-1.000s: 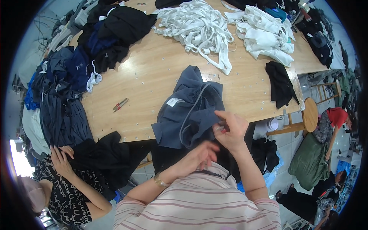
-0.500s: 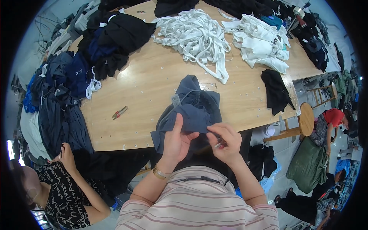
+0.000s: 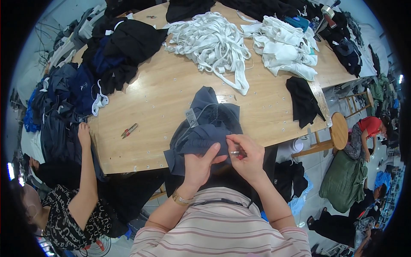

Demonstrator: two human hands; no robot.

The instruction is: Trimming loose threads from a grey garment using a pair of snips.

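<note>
A dark grey-blue garment (image 3: 203, 139) with a gathered waistband, a grey cord and a pale tag lies bunched at the table's near edge. My left hand (image 3: 199, 167) grips its near fold, thumb on top and fingers partly hidden underneath. At the fold's right end, my right hand (image 3: 248, 157) pinches the cloth between thumb and forefinger. Tucked in that same palm are small thread snips (image 3: 234, 152), mostly covered, with a bit of metal and red showing. Another pair of red-handled thread snips (image 3: 129, 130) lies on the table to the left.
On the wooden table (image 3: 141, 150) sit a heap of white straps (image 3: 209, 43), folded white cloth (image 3: 282, 49), a black cloth piece (image 3: 303, 103) and dark garments (image 3: 128, 43). A co-worker (image 3: 64, 210) reaches to the table's left edge. A wooden stool (image 3: 338, 132) stands right.
My left thumb has come down onto the fold and moved right, closer to my right hand. The co-worker's arm has stretched forward to the table's left edge. The whole view has shifted slightly.
</note>
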